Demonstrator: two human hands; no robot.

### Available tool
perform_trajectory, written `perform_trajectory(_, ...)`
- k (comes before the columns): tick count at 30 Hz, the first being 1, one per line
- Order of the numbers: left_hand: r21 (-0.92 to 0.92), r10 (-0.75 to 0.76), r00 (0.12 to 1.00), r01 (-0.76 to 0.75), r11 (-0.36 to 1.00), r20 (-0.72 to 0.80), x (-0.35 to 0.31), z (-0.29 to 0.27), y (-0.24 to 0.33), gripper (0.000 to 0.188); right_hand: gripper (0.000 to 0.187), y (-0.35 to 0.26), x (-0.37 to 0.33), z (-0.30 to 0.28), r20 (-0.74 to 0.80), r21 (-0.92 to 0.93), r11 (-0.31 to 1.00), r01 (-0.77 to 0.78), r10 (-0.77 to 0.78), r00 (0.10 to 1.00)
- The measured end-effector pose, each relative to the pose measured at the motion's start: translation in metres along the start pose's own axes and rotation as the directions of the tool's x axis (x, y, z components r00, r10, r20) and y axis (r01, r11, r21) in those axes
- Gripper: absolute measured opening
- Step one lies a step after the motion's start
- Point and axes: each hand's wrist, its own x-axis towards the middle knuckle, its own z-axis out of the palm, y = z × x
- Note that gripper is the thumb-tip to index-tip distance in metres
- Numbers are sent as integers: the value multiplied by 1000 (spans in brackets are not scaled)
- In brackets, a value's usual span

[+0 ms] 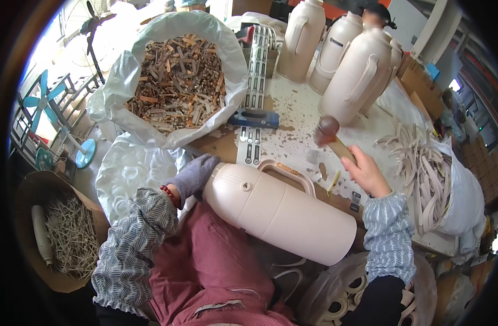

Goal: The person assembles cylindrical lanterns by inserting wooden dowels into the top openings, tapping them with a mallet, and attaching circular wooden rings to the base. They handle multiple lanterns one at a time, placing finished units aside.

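Note:
A cream thermos flask (300, 220) with a ribbed body and a loop handle lies on its side across my lap and the bench edge. My left hand (193, 178), in a grey glove, grips its left end; some of the fingers are hidden. My bare right hand (366, 171) is closed round the wooden handle of a hammer (326, 132). The hammer's dark reddish-brown head is raised above the bench, apart from the flask. A small round fitting (246, 186) shows on the flask's side.
Several upright flasks (352, 81) stand at the back right. A white sack (235, 76) holds small brown strips. Cream plastic strips (428, 190) spill from a bag at right. At lower left, a carton (94, 204) contains rivet-like pieces and a pale power tool (41, 231). Metal plates (251, 144) lie behind the flask.

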Motion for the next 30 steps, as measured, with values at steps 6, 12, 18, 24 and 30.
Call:
perform_trajectory(6,-57,-23,1000,22,998,-20,7,13,-7,87,50,-20,-6,53,200,-285,943,173,-118,973)
perform_trajectory(12,-172,-40,999,41,984,10,11,-7,11,70,54,7,-25,45,51,-109,979,170,-165,985)
perform_trajectory(18,-194,-167,974,136,971,-154,-30,24,-98,55,37,42,11,63,-161,-75,994,80,-91,983)
perform_trajectory(24,-541,-316,944,219,812,-93,11,12,-66,55,26,260,-212,23,-968,-93,952,-293,-17,251)
perform_trajectory(30,-649,-467,881,313,693,-74,-32,0,-29,51,43,376,-432,59,-314,250,-2,-968,946,-83)
